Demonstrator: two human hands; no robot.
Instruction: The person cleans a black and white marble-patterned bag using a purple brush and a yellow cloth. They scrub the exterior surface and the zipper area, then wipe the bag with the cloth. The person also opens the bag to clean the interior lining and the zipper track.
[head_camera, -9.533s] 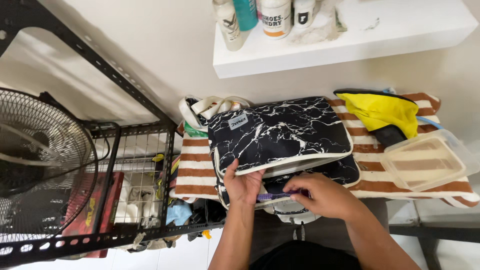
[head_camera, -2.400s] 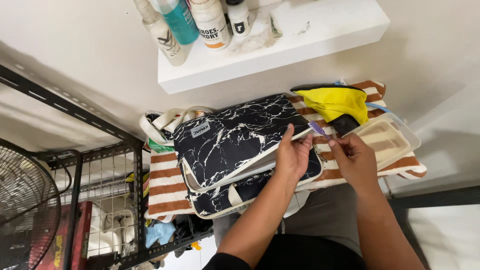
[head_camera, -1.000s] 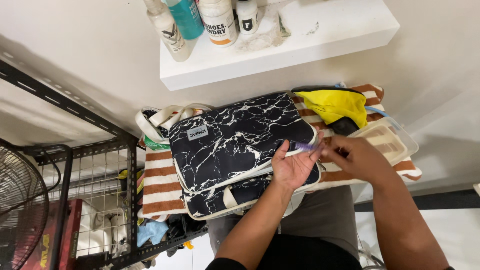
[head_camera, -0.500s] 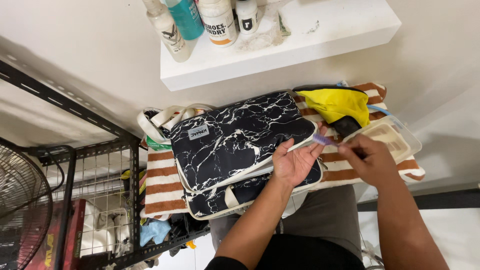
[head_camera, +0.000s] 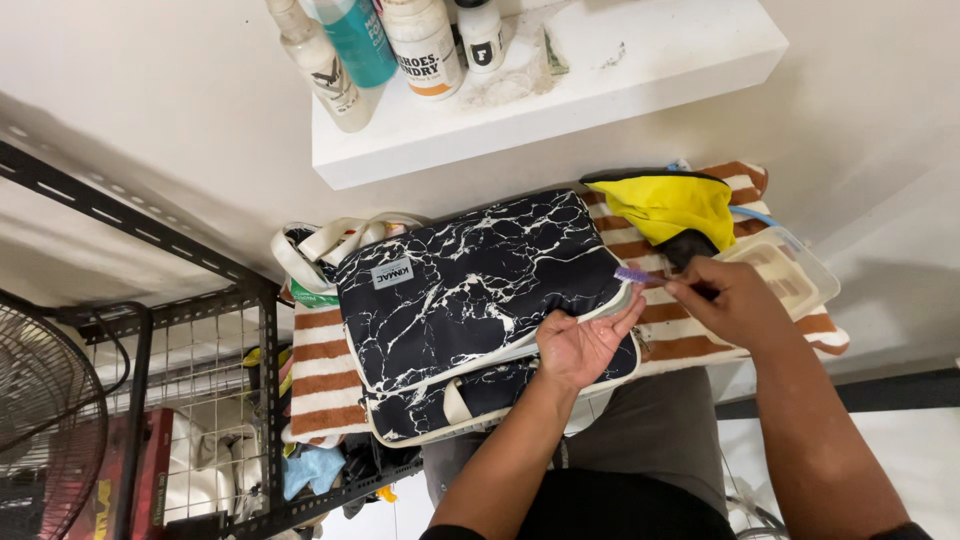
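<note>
Left hand (head_camera: 583, 345) presses palm-up, fingers spread, under the flap edge of the black marbled bag (head_camera: 475, 290). At three o'clock, right hand (head_camera: 735, 300) pinches what appears a purple comb (head_camera: 637, 275). Beyond, at one o'clock: yellow pouch (head_camera: 668, 205).

I see a brown-and-white striped towel (head_camera: 330, 370) covering the support surface. Directly on it: black marble-pattern case (head_camera: 470, 290) with a second one under it, yellow-black pouch (head_camera: 670, 205), clear plastic tray (head_camera: 790, 275) at right, cream tote handles (head_camera: 310, 250) at left.
</note>
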